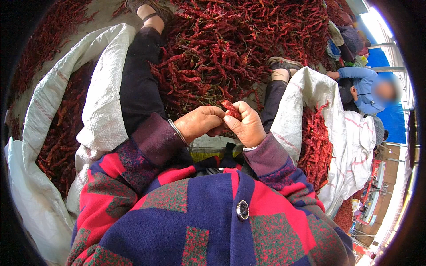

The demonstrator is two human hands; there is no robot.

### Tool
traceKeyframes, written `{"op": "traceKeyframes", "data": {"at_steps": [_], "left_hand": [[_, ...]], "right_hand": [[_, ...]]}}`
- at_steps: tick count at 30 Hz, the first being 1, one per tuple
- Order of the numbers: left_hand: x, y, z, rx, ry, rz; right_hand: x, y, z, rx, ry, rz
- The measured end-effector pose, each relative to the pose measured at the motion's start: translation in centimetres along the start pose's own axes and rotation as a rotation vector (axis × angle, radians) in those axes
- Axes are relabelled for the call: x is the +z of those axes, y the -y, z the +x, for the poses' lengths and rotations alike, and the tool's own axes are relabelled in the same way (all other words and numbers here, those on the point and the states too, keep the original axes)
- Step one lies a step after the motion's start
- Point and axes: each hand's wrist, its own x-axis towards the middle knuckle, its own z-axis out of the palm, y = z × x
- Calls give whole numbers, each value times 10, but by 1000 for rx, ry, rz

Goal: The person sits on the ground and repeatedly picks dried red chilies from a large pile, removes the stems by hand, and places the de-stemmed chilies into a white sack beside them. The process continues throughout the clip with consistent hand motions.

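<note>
"Jacket closest to my camera: navy, red, mottled green patches, one round button on the front. Purplish cuffs."

"Grip? I need finger states."

"Right hand: thumb and fingers pinching a wrinkled red chili. Left hand: fingers curled in, meeting it from the other side; tips partly hidden, so from out here I can't tell if they grip it too. Metal bangle on that wrist."

"And the chili sits where?"

"Held up between both hands, in front of the body, between the spread trouser legs, dark."

"Sacks?"

"Two I can log, white, mouths wide. Left sack lies outside the left leg, darker chilies inside. Right sack is beside the right leg, brighter chilies showing in its mouth."

"Farther out?"

"Big chili heap on the grey floor, spread ahead of the body, some stems showing. Left shoe at the heap's left side, right shoe just by the right sack."

"Background, quick."

"Person in light blue, off to the right, arm out toward the heap. Blue sheeting behind. Rest is squashed at the rim; I can't read it."
</note>
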Motion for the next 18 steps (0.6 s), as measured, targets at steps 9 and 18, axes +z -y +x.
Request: {"op": "traceKeyframes", "data": {"at_steps": [9, 18], "left_hand": [[0, 2, -6, -119, 63, -217], [2, 24, 11, 78, 83, 425]], "right_hand": [[3, 8, -3, 348, 96, 505], [-16, -10, 31, 430, 49, 754]]}}
